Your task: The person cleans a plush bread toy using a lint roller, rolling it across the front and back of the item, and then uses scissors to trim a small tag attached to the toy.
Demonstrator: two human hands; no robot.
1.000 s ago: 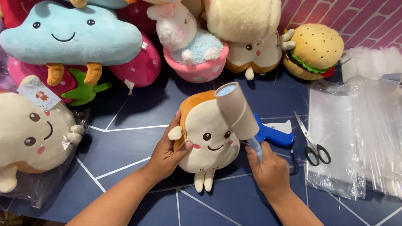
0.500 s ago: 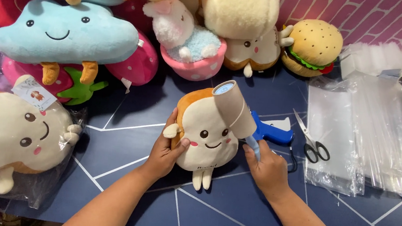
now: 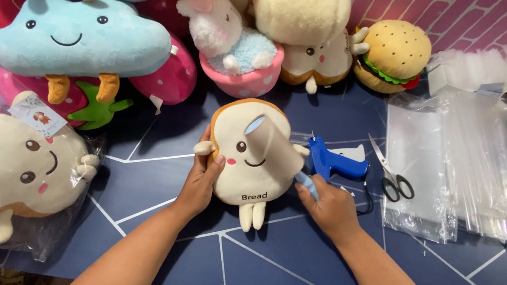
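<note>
Carefully now: brace the bread toy point(image 3: 250, 160), lying mid-table, with the left hand point(image 3: 203, 175) gripping its edge, and roll the lint roller point(image 3: 275, 144), clasped by its handle in the right hand point(image 3: 330, 205), flat across the face.

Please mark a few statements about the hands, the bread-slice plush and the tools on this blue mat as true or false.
1. The left hand grips the side of the bread-slice plush. True.
2. The right hand holds the scissors. False: the scissors lie untouched on the mat, and the right hand holds the blue handle of a lint roller laid across the plush's face.
3. A blue tagging gun lies just right of the plush. True.
4. The burger plush sits inside a clear bag. False: it sits bare by the wall; the clear bags lie stacked further right.
</note>
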